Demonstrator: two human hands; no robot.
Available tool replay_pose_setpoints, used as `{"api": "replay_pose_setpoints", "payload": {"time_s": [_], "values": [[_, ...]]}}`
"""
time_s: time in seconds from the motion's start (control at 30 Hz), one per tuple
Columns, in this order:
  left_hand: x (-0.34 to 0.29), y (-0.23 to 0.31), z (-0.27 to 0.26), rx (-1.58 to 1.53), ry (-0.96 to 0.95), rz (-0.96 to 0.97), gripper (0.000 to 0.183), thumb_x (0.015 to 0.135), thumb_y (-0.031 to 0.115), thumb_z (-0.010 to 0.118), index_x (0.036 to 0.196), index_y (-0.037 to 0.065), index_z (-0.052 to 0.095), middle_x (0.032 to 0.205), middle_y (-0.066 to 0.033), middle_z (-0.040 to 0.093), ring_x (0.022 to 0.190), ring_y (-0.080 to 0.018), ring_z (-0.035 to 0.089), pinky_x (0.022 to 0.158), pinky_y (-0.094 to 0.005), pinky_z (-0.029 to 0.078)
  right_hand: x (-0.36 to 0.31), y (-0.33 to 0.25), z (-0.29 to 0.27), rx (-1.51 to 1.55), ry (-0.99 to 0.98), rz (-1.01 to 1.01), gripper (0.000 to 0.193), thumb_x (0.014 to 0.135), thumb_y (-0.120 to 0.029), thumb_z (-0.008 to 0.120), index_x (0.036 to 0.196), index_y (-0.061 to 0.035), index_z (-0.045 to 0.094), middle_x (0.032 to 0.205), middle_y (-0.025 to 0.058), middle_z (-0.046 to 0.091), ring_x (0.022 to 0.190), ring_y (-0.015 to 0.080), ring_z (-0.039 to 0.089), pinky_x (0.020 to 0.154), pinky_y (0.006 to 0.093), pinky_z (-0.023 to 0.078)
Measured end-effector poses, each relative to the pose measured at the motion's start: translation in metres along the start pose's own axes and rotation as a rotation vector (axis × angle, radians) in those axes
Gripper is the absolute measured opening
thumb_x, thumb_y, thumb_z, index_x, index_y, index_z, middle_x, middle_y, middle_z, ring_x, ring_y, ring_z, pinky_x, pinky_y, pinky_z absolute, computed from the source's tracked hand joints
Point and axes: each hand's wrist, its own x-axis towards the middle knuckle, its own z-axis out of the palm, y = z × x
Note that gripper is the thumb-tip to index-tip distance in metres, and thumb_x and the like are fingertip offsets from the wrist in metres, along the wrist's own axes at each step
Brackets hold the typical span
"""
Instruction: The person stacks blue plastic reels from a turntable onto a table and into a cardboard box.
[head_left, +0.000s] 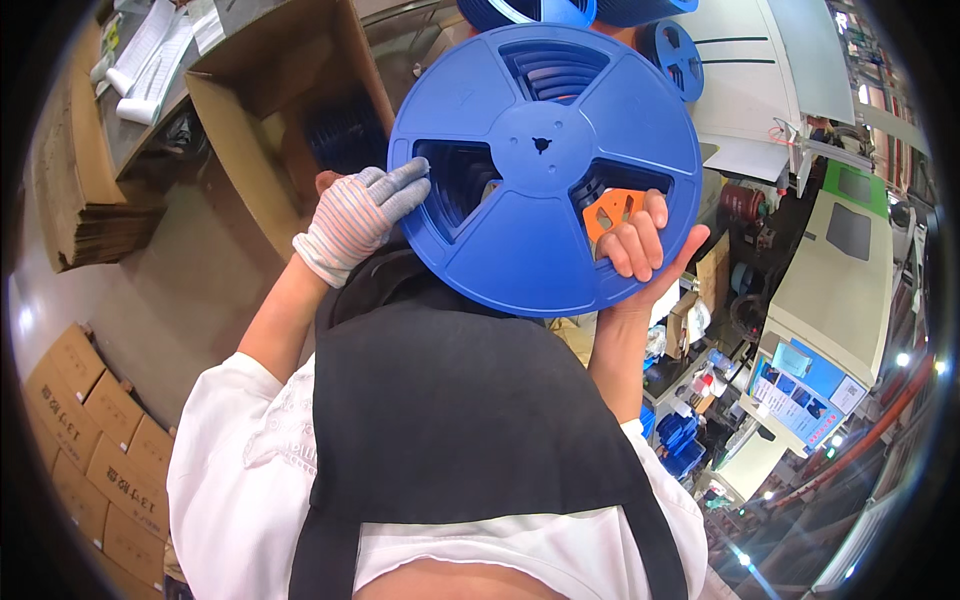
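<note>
Apron (470, 410), black, is nearest. Beyond it, blue reel stack (520, 150) is held raised: gloved left hand (360, 215) grips left rim; bare right hand (645, 245) grips lower-right rim, fingers through window. Open carton (238, 150) stands farther left; beige machine (830, 265), far right.

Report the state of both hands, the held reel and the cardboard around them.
Blue plastic reel: held, broad face toward camera
Left hand: gloved, fingers against the reel
Right hand: bare, gripping its rim
Large cardboard carton: open, partly filled
Lower-left cartons: stacked
Cardboard sheets: piled
</note>
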Motion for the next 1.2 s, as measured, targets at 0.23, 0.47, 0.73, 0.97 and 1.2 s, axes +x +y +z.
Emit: {"api": "replay_pose_setpoints", "payload": {"time_s": [0.23, 0.47, 0.73, 0.97, 1.2], "values": [[-0.011, 0.004, 0.008, -0.214, -0.021, -0.024, 0.038, 0.068, 0.001, 0.062, 0.105, 0.009, 0.062, 0.116, -0.0113, 0.062, 0.078, -0.0290, 0.061, 0.067, -0.0376, 0.051, 0.011, -0.009, -0.004, -0.096, 0.073, 0.067, 0.060, 0.092, -0.057, 0.050, 0.113, -0.0013, 0.048, 0.071, 0.0030, 0.047, 0.058, 0.0118, 0.047, 0.058, 0.0298, 0.041], [-0.041, 0.015, 0.008, -1.619, 0.202, -0.820, 0.019, 0.090, 0.015, 0.065, 0.107, 0.005, 0.063, 0.102, -0.0065, 0.065, 0.094, -0.0212, 0.064, 0.087, -0.0358, 0.051, 0.018, -0.002, -0.014, -0.492, 0.467, 0.066, 0.044, 0.097, -0.048, 0.046, 0.101, -0.0050, 0.056, 0.069, 0.0035, 0.052, 0.063, 0.0168, 0.051, 0.061, 0.0323, 0.045], [-0.074, 0.008, -0.002, -2.014, 0.381, -1.009, 0.044, 0.080, 0.027, 0.075, 0.113, 0.006, 0.054, 0.105, -0.0092, 0.059, 0.092, -0.0270, 0.064, 0.078, -0.0388, 0.056, 0.000, -0.006, -0.030, -0.436, 0.650, 0.081, 0.039, 0.098, -0.044, 0.048, 0.097, -0.0055, 0.055, 0.064, -0.0008, 0.043, 0.054, 0.0097, 0.040, 0.053, 0.0255, 0.037], [-0.089, -0.002, 0.002, -1.922, 0.459, -1.091, 0.038, 0.082, 0.027, 0.074, 0.110, 0.007, 0.057, 0.101, -0.0071, 0.060, 0.094, -0.0226, 0.062, 0.080, -0.0379, 0.054, -0.002, 0.000, -0.033, -0.455, 0.617, 0.084, 0.040, 0.099, -0.043, 0.046, 0.101, -0.0043, 0.056, 0.068, 0.0021, 0.050, 0.058, 0.0128, 0.048, 0.055, 0.0275, 0.043], [-0.122, -0.025, -0.004, -1.795, 0.636, -1.176, 0.032, 0.088, 0.022, 0.066, 0.110, 0.001, 0.057, 0.102, -0.0145, 0.064, 0.095, -0.0245, 0.063, 0.088, -0.0371, 0.051, -0.003, 0.014, -0.024, -0.635, 0.793, 0.037, 0.035, 0.098, -0.032, 0.051, 0.116, -0.0016, 0.054, 0.090, 0.0081, 0.063, 0.075, 0.0187, 0.062, 0.066, 0.0337, 0.054]]}}
